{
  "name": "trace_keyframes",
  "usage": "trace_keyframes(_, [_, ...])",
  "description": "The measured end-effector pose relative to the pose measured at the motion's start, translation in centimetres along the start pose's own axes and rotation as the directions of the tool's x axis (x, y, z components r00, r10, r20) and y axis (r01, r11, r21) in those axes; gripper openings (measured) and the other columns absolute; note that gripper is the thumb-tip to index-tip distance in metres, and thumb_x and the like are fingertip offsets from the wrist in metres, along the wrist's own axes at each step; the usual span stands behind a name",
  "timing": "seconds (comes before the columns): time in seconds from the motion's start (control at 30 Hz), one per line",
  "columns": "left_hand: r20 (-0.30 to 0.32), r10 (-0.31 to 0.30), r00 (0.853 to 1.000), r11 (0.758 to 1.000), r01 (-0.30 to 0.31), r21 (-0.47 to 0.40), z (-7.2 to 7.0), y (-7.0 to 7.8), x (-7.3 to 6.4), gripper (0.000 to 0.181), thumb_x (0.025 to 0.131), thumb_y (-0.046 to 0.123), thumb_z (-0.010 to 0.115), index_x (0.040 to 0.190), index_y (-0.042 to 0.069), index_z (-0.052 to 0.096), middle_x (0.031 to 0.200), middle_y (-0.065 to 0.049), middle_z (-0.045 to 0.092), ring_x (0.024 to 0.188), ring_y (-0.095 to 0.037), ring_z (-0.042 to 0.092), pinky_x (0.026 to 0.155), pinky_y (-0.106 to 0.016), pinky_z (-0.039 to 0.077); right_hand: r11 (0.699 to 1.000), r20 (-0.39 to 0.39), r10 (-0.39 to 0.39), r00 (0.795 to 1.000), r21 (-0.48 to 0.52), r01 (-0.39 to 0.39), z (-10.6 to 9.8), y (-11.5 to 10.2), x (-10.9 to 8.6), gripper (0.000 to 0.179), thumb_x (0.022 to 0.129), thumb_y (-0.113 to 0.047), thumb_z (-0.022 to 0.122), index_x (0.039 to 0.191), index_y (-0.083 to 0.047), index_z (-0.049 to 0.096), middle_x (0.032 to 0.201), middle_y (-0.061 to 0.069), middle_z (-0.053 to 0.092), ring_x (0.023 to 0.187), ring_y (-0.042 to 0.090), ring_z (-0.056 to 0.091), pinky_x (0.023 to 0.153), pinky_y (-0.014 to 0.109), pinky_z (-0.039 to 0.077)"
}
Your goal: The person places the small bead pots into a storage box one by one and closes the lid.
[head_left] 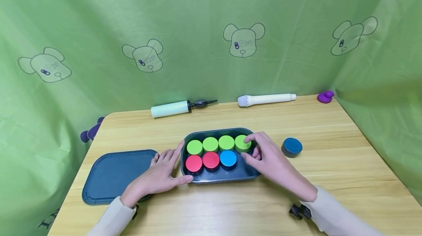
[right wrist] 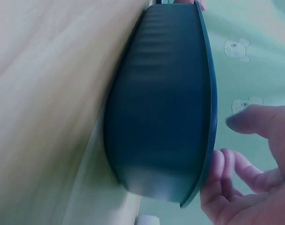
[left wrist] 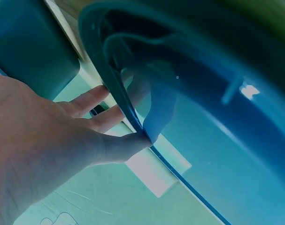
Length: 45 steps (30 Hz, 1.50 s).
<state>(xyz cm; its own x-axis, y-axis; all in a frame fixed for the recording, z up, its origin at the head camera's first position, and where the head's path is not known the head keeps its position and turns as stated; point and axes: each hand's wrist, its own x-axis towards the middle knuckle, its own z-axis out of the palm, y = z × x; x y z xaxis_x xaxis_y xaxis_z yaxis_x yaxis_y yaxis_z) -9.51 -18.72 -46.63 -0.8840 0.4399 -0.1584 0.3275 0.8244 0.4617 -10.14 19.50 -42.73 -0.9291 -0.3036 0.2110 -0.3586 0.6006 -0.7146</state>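
Note:
A dark blue tray-like box [head_left: 245,173] holds several short round pieces. Along its far side stand several green-topped ones, the rightmost green piece [head_left: 240,141] under my right hand [head_left: 271,161]. Two red-topped pieces [head_left: 211,159] and one blue-topped piece [head_left: 228,158] form the near row. My right index fingertip touches the rightmost green top; the thumb lies at its near edge, the other fingers bent. In the right wrist view, thumb and fingers are apart beside the box rim [right wrist: 214,108]. My left hand [head_left: 161,172] rests spread against the box's left end, fingertips at the rim [left wrist: 168,164].
A dark blue lid [head_left: 113,173] lies left of the box, partly beneath my left forearm. To the right sits a loose dark blue round piece [head_left: 291,147]. Along the back lie a hand pump [head_left: 171,109], a white microphone-shaped object [head_left: 268,99] and a small purple object [head_left: 325,97].

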Motion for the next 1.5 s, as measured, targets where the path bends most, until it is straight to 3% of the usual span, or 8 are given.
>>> trace_keyframes(0.4, [-0.002, 0.009, 1.000, 1.000, -0.009, 0.001, 0.0, 0.2, 0.4, 0.114, 0.095, 0.082, 0.061, 0.176, 0.038, -0.007, 0.170, -0.019, 0.035, 0.155, -0.053, 0.029, 0.119, -0.083, 0.012, 0.999, -0.191, 0.029, 0.981, -0.027, -0.035, -3.9, 3.5, -1.4, 0.031, 0.100, -0.013, 0.081, 0.128, -0.010, 0.069, 0.089, 0.005, 0.055, 0.069, 0.017, 0.053, 0.057, 0.027, 0.045])
trace_keyframes(0.57, [0.004, -0.001, 1.000, 1.000, 0.001, -0.003, 0.2, 0.2, 0.0, 0.115, 0.094, 0.085, 0.060, 0.176, 0.039, -0.008, 0.171, -0.019, 0.035, 0.155, -0.053, 0.029, 0.120, -0.081, 0.011, 0.992, -0.219, 0.089, 0.972, -0.066, -0.106, -5.4, 5.7, -2.9, 0.037, 0.100, -0.018, 0.082, 0.134, -0.010, 0.068, 0.117, 0.012, 0.061, 0.071, 0.016, 0.054, 0.057, 0.027, 0.045])
trace_keyframes(0.63, [0.007, -0.002, 1.000, 1.000, 0.002, -0.005, 0.3, 0.1, -0.2, 0.116, 0.094, 0.084, 0.060, 0.176, 0.038, -0.007, 0.171, -0.020, 0.035, 0.155, -0.053, 0.030, 0.119, -0.082, 0.010, 0.987, -0.199, 0.126, 0.972, -0.077, -0.143, -5.9, 6.6, -3.6, 0.044, 0.099, -0.020, 0.084, 0.137, -0.009, 0.065, 0.132, 0.015, 0.059, 0.073, 0.015, 0.054, 0.056, 0.027, 0.046])
trace_keyframes(0.7, [0.013, -0.006, 1.000, 1.000, 0.006, 0.000, 0.3, 0.1, -0.4, 0.116, 0.094, 0.084, 0.060, 0.176, 0.038, -0.008, 0.171, -0.020, 0.035, 0.155, -0.054, 0.029, 0.119, -0.082, 0.010, 0.979, -0.150, 0.183, 0.972, -0.066, -0.195, -6.5, 7.5, -4.3, 0.053, 0.098, -0.022, 0.086, 0.142, -0.007, 0.061, 0.132, 0.018, 0.057, 0.072, 0.016, 0.054, 0.056, 0.028, 0.047])
trace_keyframes(0.9, [0.004, 0.010, 1.000, 1.000, -0.010, -0.004, 0.1, 0.2, -0.2, 0.114, 0.096, 0.082, 0.061, 0.176, 0.037, -0.006, 0.170, -0.021, 0.035, 0.154, -0.054, 0.030, 0.118, -0.083, 0.011, 0.941, 0.019, 0.337, 0.941, 0.039, -0.337, -8.0, 9.4, -5.4, 0.078, 0.097, -0.021, 0.086, 0.155, 0.002, 0.040, 0.089, 0.013, 0.056, 0.066, 0.019, 0.054, 0.056, 0.031, 0.048])
trace_keyframes(1.0, [0.008, 0.006, 1.000, 1.000, -0.006, -0.006, 0.2, 0.1, -0.3, 0.114, 0.096, 0.082, 0.061, 0.176, 0.036, -0.006, 0.170, -0.021, 0.035, 0.154, -0.054, 0.030, 0.117, -0.084, 0.012, 0.926, 0.073, 0.355, 0.932, 0.105, -0.361, -8.3, 10.2, -5.3, 0.074, 0.098, -0.019, 0.084, 0.154, 0.001, 0.039, 0.078, 0.009, 0.054, 0.066, 0.019, 0.052, 0.056, 0.031, 0.045])
trace_keyframes(1.27, [0.005, 0.004, 1.000, 1.000, -0.004, -0.002, 0.3, -0.1, -0.3, 0.114, 0.096, 0.081, 0.062, 0.177, 0.036, -0.006, 0.170, -0.022, 0.035, 0.154, -0.055, 0.030, 0.117, -0.085, 0.012, 0.903, 0.143, 0.389, 0.910, 0.136, -0.408, -8.1, 11.1, -4.1, 0.057, 0.099, -0.019, 0.083, 0.144, -0.003, 0.053, 0.080, 0.007, 0.054, 0.069, 0.020, 0.051, 0.057, 0.030, 0.044])
trace_keyframes(1.5, [0.011, 0.001, 1.000, 1.000, -0.001, 0.000, 0.1, 0.0, 0.1, 0.116, 0.095, 0.084, 0.060, 0.176, 0.038, -0.008, 0.172, -0.021, 0.033, 0.156, -0.054, 0.028, 0.119, -0.083, 0.010, 0.924, 0.098, 0.364, 0.926, 0.086, -0.373, -8.0, 11.5, -3.1, 0.048, 0.099, -0.014, 0.083, 0.136, -0.003, 0.055, 0.081, 0.008, 0.056, 0.070, 0.022, 0.054, 0.059, 0.029, 0.047])
